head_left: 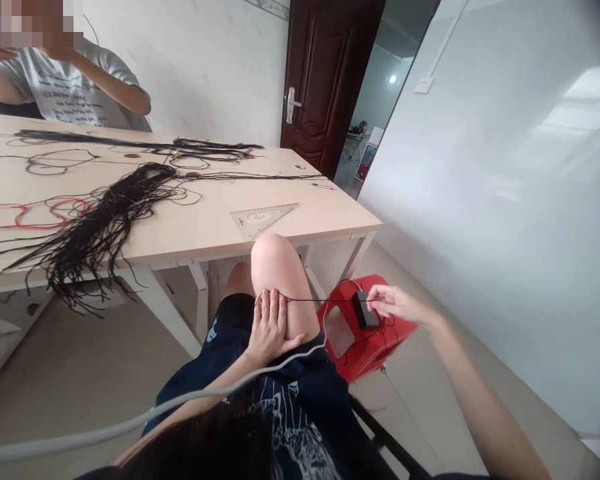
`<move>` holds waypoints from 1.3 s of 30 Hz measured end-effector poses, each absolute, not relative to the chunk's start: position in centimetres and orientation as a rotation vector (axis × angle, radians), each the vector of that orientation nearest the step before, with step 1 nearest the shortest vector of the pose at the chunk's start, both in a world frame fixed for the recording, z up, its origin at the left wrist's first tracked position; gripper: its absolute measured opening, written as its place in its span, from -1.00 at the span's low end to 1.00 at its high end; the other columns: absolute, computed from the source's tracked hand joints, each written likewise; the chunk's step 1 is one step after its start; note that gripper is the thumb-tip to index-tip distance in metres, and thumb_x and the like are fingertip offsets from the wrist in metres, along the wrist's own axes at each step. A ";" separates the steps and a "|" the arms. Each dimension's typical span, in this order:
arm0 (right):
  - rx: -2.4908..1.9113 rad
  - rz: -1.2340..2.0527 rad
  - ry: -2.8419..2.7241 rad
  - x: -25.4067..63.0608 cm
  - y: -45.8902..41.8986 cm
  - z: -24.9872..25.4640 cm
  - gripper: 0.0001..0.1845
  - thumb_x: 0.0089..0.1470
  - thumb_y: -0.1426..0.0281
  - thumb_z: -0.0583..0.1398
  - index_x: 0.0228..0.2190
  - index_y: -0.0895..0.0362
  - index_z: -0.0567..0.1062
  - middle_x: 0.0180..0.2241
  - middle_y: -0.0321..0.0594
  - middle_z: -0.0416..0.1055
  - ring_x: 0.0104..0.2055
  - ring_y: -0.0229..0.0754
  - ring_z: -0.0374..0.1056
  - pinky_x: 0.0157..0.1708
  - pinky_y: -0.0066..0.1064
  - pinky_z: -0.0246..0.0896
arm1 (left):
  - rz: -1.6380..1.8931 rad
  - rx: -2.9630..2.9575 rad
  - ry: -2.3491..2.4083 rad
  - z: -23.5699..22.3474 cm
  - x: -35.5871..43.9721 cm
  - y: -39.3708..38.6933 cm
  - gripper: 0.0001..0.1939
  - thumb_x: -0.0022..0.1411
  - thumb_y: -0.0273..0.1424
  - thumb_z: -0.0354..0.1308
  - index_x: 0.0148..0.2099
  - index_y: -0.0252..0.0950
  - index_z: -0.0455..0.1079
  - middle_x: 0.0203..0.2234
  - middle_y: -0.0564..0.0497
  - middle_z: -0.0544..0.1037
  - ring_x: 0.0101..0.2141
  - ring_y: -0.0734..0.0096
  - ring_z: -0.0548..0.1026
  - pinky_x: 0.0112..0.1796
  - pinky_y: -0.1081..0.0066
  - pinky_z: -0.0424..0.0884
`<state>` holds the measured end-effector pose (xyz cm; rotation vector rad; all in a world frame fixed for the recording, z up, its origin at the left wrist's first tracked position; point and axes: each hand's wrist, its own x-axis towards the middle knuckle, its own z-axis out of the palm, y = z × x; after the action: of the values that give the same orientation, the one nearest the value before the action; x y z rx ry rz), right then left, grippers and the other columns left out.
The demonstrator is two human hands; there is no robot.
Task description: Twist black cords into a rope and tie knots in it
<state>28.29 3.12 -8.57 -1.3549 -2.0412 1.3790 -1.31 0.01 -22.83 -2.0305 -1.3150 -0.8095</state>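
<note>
My left hand [270, 333] lies flat on my bare thigh, fingers stretched out and pointing away from me. A thin black cord [320, 300] comes out from around its fingertips; how much of it lies under the fingers is hidden. To the right, my right hand [395, 305] pinches this cord between thumb and fingers. The stretch between both hands runs straight across my leg. Beneath the right hand, a small dark box [361, 311] rests on a red stool [363, 363], with loose dark cord ends beside it.
On the table [210, 227] lie a black cord bundle [115, 207], red cord [25, 215], a clear set square [265, 219] and a pen [323, 187]. A white cable [200, 395] crosses my lap. Another person [80, 87] sits opposite. A whiteboard [490, 200] stands right.
</note>
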 end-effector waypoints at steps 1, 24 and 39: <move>-1.356 1.390 -2.043 28.3 3.0 -8.4 -0.64 0.03 0.08 0.08 -0.43 0.16 0.33 -0.50 -0.24 0.40 -0.60 -0.37 0.14 -0.53 -0.43 0.11 | -0.810 -2.030 -1.314 -22.8 -1.3 0.0 -0.06 -0.01 0.08 -0.02 0.10 -0.74 0.10 0.11 -0.60 0.06 0.19 -0.29 -0.28 0.08 -0.07 -0.05; -1.407 1.306 -2.008 28.7 3.0 -9.6 -0.67 -0.07 0.16 0.19 -0.32 0.15 0.38 -0.47 -0.27 0.33 -0.45 -0.28 0.25 -0.43 -0.40 0.14 | -0.818 -2.070 -1.362 -23.0 -1.4 -0.1 -0.07 0.01 0.09 -0.02 0.11 -0.70 0.12 0.13 -0.52 0.08 0.20 -0.25 -0.29 0.10 -0.07 -0.09; -1.423 1.303 -2.020 29.0 2.9 -9.9 -0.64 -0.03 0.13 0.15 -0.29 0.15 0.37 -0.45 -0.24 0.33 -0.46 -0.28 0.24 -0.49 -0.42 0.11 | -0.807 -2.063 -1.369 -23.0 -1.3 0.0 -0.08 0.00 0.08 -0.02 0.11 -0.70 0.12 0.12 -0.53 0.10 0.20 -0.26 -0.27 0.09 -0.08 -0.07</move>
<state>29.04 2.89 -9.86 -1.4231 -2.0199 1.3030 -1.31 -0.02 -23.02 -2.0627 -1.3686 -0.8068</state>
